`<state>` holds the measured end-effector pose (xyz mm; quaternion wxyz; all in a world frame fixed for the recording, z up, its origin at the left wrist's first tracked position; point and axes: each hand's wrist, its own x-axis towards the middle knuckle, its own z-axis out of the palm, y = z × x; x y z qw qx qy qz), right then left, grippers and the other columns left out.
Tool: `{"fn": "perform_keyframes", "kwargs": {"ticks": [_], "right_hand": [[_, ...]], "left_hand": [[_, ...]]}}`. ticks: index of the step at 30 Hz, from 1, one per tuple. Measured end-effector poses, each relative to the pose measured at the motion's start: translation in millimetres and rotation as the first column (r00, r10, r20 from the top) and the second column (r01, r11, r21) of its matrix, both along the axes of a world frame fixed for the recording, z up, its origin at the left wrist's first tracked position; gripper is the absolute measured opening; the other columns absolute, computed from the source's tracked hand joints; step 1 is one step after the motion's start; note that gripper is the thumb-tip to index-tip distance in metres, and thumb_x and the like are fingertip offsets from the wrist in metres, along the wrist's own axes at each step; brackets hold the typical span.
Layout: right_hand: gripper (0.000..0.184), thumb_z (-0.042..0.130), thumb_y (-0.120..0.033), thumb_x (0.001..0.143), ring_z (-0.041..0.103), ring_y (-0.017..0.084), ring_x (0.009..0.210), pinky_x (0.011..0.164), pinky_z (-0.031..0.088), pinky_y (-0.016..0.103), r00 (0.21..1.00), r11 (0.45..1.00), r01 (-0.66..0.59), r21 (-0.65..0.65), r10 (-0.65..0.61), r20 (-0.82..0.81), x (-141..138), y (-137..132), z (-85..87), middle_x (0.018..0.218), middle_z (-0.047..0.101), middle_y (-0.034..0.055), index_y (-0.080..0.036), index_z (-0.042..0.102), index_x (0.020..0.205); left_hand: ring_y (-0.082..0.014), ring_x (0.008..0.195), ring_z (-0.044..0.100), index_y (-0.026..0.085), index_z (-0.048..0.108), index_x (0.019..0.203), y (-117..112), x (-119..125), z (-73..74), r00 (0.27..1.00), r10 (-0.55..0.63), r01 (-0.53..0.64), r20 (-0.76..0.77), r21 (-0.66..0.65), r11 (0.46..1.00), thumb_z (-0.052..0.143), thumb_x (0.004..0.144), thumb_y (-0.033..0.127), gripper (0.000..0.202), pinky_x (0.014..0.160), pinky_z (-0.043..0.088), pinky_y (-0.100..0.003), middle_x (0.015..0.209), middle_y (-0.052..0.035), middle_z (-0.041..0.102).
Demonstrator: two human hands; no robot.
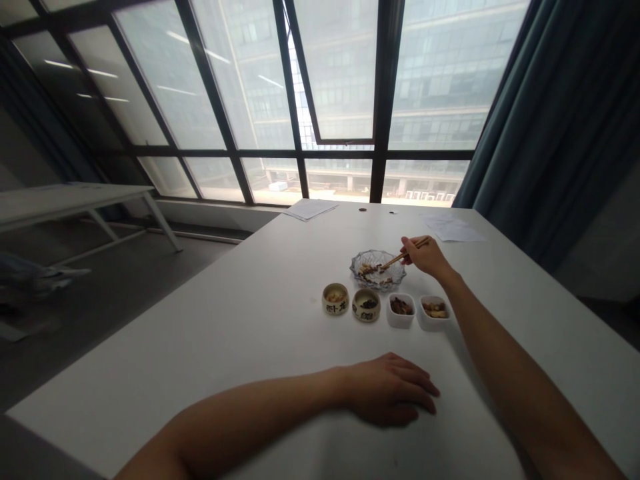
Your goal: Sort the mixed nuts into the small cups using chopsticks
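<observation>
Head view: chopsticks [400,257] are held pinched in the right hand [426,257], tips lowered into a cut-glass bowl [377,260]; the left hand [390,390] is laid empty, loosely open, on the white surface [250,333].

Contents of glass bowl [377,270], two ceramic cups [335,299] and two white dishes [401,311] too small to identify. Chopsticks [400,258]: tips obscured within bowl. Left forearm [240,407] and right forearm [515,367] cut off at bottom edge. Blurred object [35,277] on floor at far left, unidentifiable.
</observation>
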<state>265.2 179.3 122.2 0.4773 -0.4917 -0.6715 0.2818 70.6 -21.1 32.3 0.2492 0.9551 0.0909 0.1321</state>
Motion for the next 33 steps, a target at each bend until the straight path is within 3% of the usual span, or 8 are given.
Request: {"fn": "perform_keyframes", "kwargs": {"ticks": [3,6,10,13,20,26,29,33], "right_hand": [[0.042,0.069,-0.042,0.097,0.072,0.021,0.048,0.045,0.058,0.025,0.998,0.999,0.041,-0.002,-0.041,-0.042,4,-9,20.7,0.056,0.071,0.0112,-0.013,0.072,0.068],[0.042,0.07,-0.043,0.098,0.073,0.022,0.049,0.046,0.06,0.026,0.995,0.997,0.071,-0.024,-0.073,-0.062,15,-31,53.0,0.06,0.073,0.013,-0.013,0.073,0.068],[0.043,0.072,-0.05,0.095,0.075,0.025,0.052,0.049,0.064,0.03,1.0,0.994,0.003,-0.106,-0.006,-0.024,35,-73,91.2,0.067,0.076,0.0159,-0.016,0.075,0.069],[0.047,0.075,-0.057,0.091,0.076,0.027,0.053,0.048,0.065,0.032,0.998,0.989,-0.058,-0.133,0.062,0.024,46,-95,102.8,0.067,0.076,0.0175,-0.016,0.076,0.068],[0.047,0.087,-0.062,0.076,0.077,0.031,0.056,0.049,0.067,0.038,0.99,0.959,-0.122,-0.257,0.136,0.038,48,-103,99.9,0.072,0.077,0.0191,-0.016,0.077,0.07],[0.042,0.084,-0.057,0.083,0.077,0.026,0.057,0.053,0.068,0.033,0.996,0.988,-0.078,-0.132,0.071,-0.062,36,-88,95.4,0.079,0.08,0.0159,-0.016,0.077,0.076],[0.037,0.08,-0.051,0.089,0.078,0.025,0.062,0.056,0.067,0.031,0.995,0.995,-0.101,-0.02,0.1,-0.028,25,-66,79.6,0.08,0.08,0.0144,-0.015,0.078,0.081],[0.035,0.076,-0.046,0.093,0.076,0.022,0.061,0.055,0.061,0.026,0.981,0.985,-0.17,0.007,0.169,0.092,9,-35,46.8,0.067,0.076,0.0109,-0.014,0.075,0.078]], "left_hand": [[-0.0231,0.146,0.051,0.023,0.067,0.128,0,0,-0.8,1.0,-0.004,0.004,0.008,-0.002,1.0,0.052,0.095,0.033,0.037,0.126,0.033,-0.039,0.148,-0.0074,0.064],[-0.0233,0.146,0.052,0.022,0.066,0.128,0,-1,-1.7,1.0,0.001,-0.001,0.029,0.002,1.0,0.052,0.096,0.034,0.037,0.127,0.032,-0.038,0.147,-0.0077,0.065],[-0.0231,0.144,0.053,0.023,0.067,0.127,0,-1,-2.3,0.999,0.003,-0.003,0.033,0.001,1.0,0.053,0.096,0.033,0.036,0.126,0.032,-0.038,0.146,-0.0073,0.066],[-0.0231,0.144,0.053,0.023,0.066,0.127,0,0,-2.4,0.999,0.0,0.0,0.035,0.001,1.0,0.053,0.095,0.033,0.036,0.126,0.033,-0.038,0.146,-0.0073,0.066],[-0.0234,0.146,0.052,0.023,0.066,0.128,0,0,1.7,1.0,-0.005,0.005,0.011,-0.007,1.0,0.054,0.095,0.032,0.036,0.126,0.033,-0.038,0.147,-0.0085,0.064],[-0.0229,0.145,0.052,0.022,0.066,0.129,0,-1,0.4,1.0,-0.002,0.002,0.014,0.0,1.0,0.051,0.097,0.034,0.038,0.127,0.032,-0.037,0.148,-0.0071,0.064],[-0.0228,0.145,0.052,0.021,0.067,0.128,0,-1,-1.6,1.0,0.0,0.0,0.02,0.008,1.0,0.051,0.096,0.034,0.038,0.127,0.031,-0.037,0.147,-0.0071,0.065],[-0.0228,0.146,0.051,0.022,0.067,0.128,0,0,-2.2,1.0,-0.003,0.003,0.023,0.014,1.0,0.052,0.096,0.033,0.037,0.127,0.032,-0.037,0.148,-0.0073,0.064]]}}
